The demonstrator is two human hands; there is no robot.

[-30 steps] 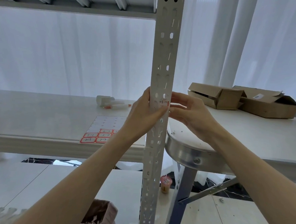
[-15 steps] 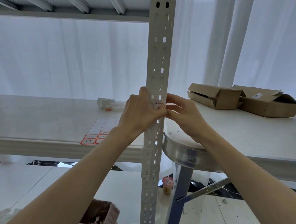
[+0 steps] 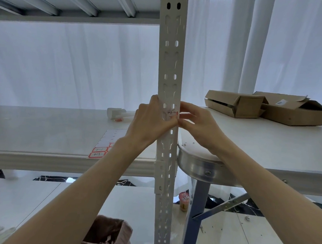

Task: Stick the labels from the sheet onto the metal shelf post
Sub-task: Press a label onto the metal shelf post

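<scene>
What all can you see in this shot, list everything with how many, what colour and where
metal shelf post: one, white, upright in the centre
label: one, white with red edge, on the post between the hands
label sheet: one, white with red-bordered labels left at its near end, flat on the shelf left of the post
white bottle: one, lying on the shelf behind the sheet
cardboard boxes: two, brown, on the table at right
round stool: one, silver rim, just right of the post
small cup: one, pinkish, on the floor
bag: one, brownish, bottom centre
left hand: one, fingers pressed to the post
right hand: one, fingers at the label's edge
</scene>
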